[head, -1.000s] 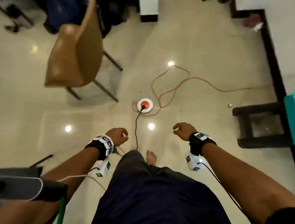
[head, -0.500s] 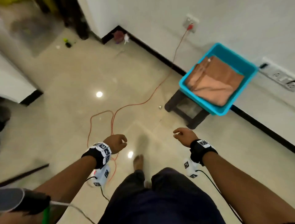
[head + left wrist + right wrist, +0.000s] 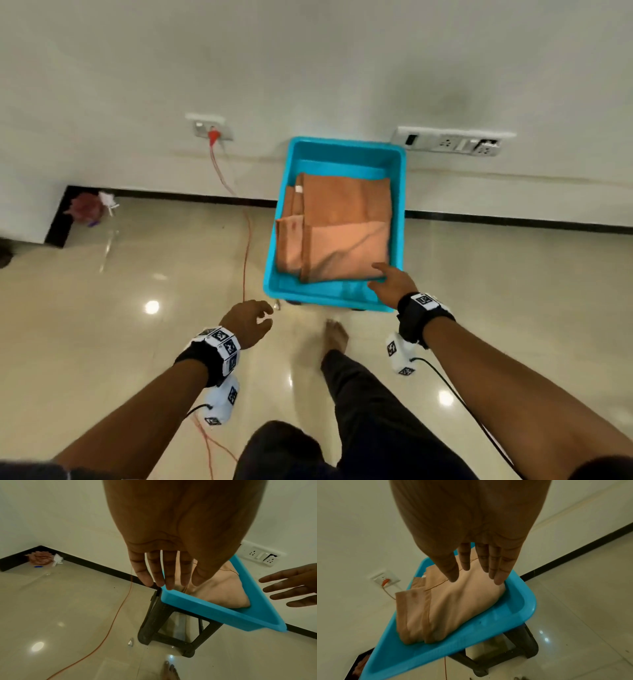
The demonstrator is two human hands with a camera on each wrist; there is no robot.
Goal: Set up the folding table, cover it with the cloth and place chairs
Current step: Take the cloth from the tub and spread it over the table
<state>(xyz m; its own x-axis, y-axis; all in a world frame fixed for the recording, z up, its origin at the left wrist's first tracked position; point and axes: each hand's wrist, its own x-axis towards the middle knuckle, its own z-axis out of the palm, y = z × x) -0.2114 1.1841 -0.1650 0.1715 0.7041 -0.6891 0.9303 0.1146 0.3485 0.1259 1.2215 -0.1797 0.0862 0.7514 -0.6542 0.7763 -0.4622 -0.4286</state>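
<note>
A folded orange-brown cloth (image 3: 337, 226) lies in a blue plastic tub (image 3: 399, 219) that stands on a dark stool (image 3: 171, 641) against the wall. My right hand (image 3: 390, 282) reaches over the tub's near right corner, fingers straight, just above the cloth (image 3: 453, 605) and holding nothing. My left hand (image 3: 250, 320) hangs in front of the tub's near left corner (image 3: 164, 592), fingers relaxed and empty. The folding table and chairs are out of view.
An orange cable (image 3: 246, 240) runs from a wall socket (image 3: 209, 128) down across the shiny floor left of the tub. A second socket strip (image 3: 452, 142) sits on the wall to the right. Rubbish (image 3: 89, 207) lies in the left corner. My bare foot (image 3: 335, 334) stands before the stool.
The view swung from the chair and floor socket round to the wall, and I stepped up to the tub. My right hand opened and stretched out over the cloth.
</note>
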